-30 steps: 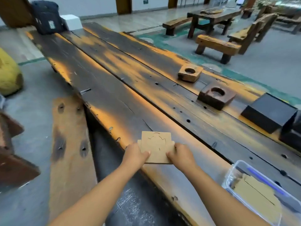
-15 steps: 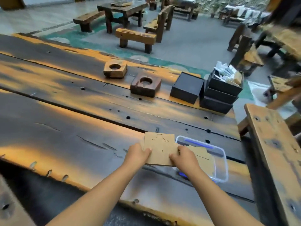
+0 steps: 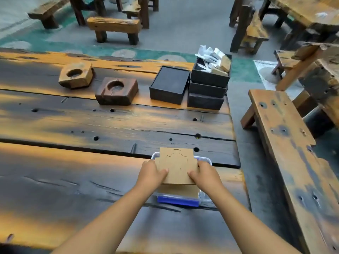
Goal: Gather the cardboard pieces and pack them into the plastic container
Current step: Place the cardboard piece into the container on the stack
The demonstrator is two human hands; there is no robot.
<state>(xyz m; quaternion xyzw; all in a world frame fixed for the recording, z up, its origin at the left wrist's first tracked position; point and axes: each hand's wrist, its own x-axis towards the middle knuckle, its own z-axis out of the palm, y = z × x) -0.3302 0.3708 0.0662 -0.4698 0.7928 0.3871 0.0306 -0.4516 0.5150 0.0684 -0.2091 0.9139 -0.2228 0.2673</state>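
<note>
Right, both hands are clamped on the cardboard pieces, left hand at nine o'clock and right hand at three, holding the stack directly over the plastic container on the wooden table.

Two hands, one plastic container, two wooden blocks and four black boxes: one beside the blocks, three stacked beside it.
</note>
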